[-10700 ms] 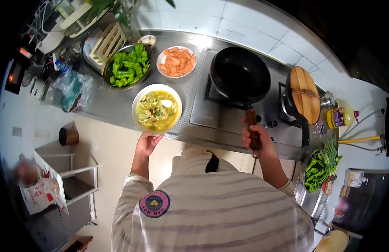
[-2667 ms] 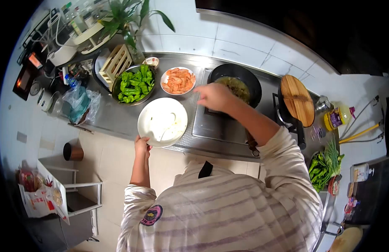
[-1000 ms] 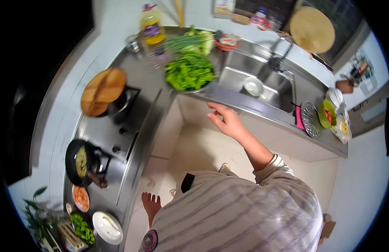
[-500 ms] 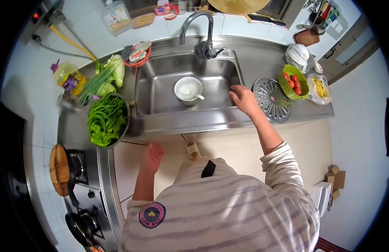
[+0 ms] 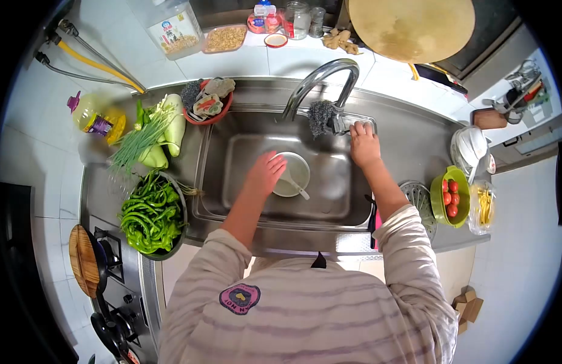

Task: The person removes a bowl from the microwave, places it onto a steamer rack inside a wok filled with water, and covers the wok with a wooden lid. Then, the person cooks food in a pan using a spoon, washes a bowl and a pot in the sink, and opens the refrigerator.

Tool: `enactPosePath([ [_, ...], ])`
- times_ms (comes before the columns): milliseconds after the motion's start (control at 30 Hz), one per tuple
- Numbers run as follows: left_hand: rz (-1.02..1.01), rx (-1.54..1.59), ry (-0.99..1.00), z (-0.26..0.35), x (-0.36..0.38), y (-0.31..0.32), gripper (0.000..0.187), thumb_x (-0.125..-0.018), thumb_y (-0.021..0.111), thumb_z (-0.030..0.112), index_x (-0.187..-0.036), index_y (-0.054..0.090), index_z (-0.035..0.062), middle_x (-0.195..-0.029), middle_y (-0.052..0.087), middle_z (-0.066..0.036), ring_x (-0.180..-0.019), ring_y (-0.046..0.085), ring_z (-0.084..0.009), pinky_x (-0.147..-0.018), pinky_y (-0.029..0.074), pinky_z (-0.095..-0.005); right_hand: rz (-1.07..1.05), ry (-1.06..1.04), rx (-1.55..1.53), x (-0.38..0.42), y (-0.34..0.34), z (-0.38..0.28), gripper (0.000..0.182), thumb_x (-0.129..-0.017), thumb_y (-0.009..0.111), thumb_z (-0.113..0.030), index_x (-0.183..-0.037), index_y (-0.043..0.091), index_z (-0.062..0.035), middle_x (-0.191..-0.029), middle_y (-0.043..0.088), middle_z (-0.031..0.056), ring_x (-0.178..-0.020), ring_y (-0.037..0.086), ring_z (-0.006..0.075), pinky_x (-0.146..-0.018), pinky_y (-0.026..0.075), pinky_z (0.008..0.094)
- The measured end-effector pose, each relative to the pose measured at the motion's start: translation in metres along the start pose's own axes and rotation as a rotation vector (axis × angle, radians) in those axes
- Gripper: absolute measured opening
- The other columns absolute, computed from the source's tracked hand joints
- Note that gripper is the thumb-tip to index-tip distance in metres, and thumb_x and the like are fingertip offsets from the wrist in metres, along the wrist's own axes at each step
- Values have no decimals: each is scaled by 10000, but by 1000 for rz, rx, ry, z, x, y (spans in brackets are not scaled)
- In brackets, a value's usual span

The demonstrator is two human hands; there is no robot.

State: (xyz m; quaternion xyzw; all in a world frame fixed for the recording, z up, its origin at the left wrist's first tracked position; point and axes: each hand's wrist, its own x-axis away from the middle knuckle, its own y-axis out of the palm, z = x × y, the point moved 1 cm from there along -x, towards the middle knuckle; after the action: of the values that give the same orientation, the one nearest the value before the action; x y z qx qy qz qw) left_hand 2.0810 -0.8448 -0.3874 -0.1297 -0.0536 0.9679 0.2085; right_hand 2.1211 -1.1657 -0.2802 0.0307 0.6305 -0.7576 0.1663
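A white bowl (image 5: 299, 170) with a white spoon (image 5: 296, 184) stands in the steel sink (image 5: 329, 203). My left hand (image 5: 266, 173) is at the bowl's left rim, fingers stretched out; whether it touches the rim I cannot tell. My right hand (image 5: 364, 144) is at the lever side of the curved faucet (image 5: 323, 76), its fingertips over the handle, which they largely hide. A dark mesh scrubber (image 5: 321, 118) hangs at the faucet's base.
Green peppers (image 5: 150, 215) fill a pot at the left, below long pale gourds (image 5: 175, 126). A red basket (image 5: 209, 118) sits by the sink's back left corner. Right of the sink are a round metal rack (image 5: 419, 203) and a green basket (image 5: 438, 197) of tomatoes.
My left hand has moved from in front of the counter up over the sink to the bowl. My right hand has gone from the sink's right edge to the faucet handle. The view has shifted.
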Motion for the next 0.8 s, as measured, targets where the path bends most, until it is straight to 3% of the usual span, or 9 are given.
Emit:
enactPosePath([
  [67, 13, -50, 24, 9, -31, 17, 405, -944, 387, 230, -1234, 400, -53, -1266, 451, -226, -1215, 414, -364, -1042, 354, -403, -413, 53, -41, -14, -32, -7, 361, -812, 577, -288, -1092, 586, -60, -1269, 475, 117, -1187, 415, 262, -932, 394, 425],
  [133, 578, 1177, -533, 55, -62, 23, 363, -935, 392, 223, -1139, 475, -65, -1214, 493, -220, -1178, 448, -364, -1018, 382, -403, -372, 5, -44, -19, -42, -12, 361, -803, 590, -318, -1037, 614, -45, -1209, 519, 140, -1134, 458, 267, -918, 404, 431],
  [200, 620, 1205, -570, 56, -78, 25, 320, -938, 395, 234, -1088, 516, -21, -1155, 530, -195, -1112, 502, -300, -967, 418, -389, -437, 59, -241, -25, -58, -33, 333, -807, 589, -301, -1016, 624, -43, -1112, 575, 152, -1059, 515, 289, -905, 415, 418],
  [333, 427, 1244, -487, 30, -92, 25, 294, -909, 445, 257, -1031, 557, 14, -1075, 580, -157, -966, 586, -246, -866, 477, -386, 39, -267, -1209, -28, -40, -137, 246, -781, 609, -206, -936, 629, -16, -1027, 596, 175, -1036, 542, 320, -876, 438, 378],
  [433, 575, 1390, -589, 75, -100, 37, 260, -918, 410, 169, -1050, 542, -13, -1042, 590, -155, -960, 587, -261, -869, 477, -359, -397, -66, -885, -58, 48, -157, 288, -763, 573, -199, -993, 630, -36, -977, 605, 178, -975, 560, 327, -858, 441, 417],
  [533, 743, 689, -784, 70, -99, 53, 233, -903, 455, 148, -1058, 542, -3, -976, 607, -151, -885, 601, -250, -803, 487, -353, -189, -297, -527, -48, 3, -140, 382, -761, 554, -192, -1103, 579, -23, -1079, 564, 187, -1025, 535, 324, -873, 425, 436],
  [600, 708, 582, -792, 51, -95, 34, 245, -896, 489, 150, -1076, 532, -10, -976, 607, -146, -872, 590, -233, -765, 482, -355, -381, -370, -513, -35, 21, -154, 466, -757, 552, -202, -1174, 524, 5, -1180, 516, 182, -1065, 512, 317, -884, 407, 464],
  [700, 316, 599, -905, -22, -87, 17, 328, -876, 496, 149, -1173, 505, 11, -1062, 589, -119, -913, 581, -222, -758, 476, -391, -280, -551, -408, -23, 28, -168, 384, -747, 574, -219, -1052, 576, 14, -1117, 555, 219, -987, 554, 316, -882, 403, 442],
  [800, 425, 216, -584, -25, -105, 37, 444, -853, 533, 152, -1275, 430, 60, -1071, 581, -116, -925, 577, -233, -766, 473, -396, -446, -381, -628, -57, 48, -148, 308, -757, 584, -194, -1002, 593, -8, -999, 602, 228, -897, 592, 344, -875, 406, 419],
])
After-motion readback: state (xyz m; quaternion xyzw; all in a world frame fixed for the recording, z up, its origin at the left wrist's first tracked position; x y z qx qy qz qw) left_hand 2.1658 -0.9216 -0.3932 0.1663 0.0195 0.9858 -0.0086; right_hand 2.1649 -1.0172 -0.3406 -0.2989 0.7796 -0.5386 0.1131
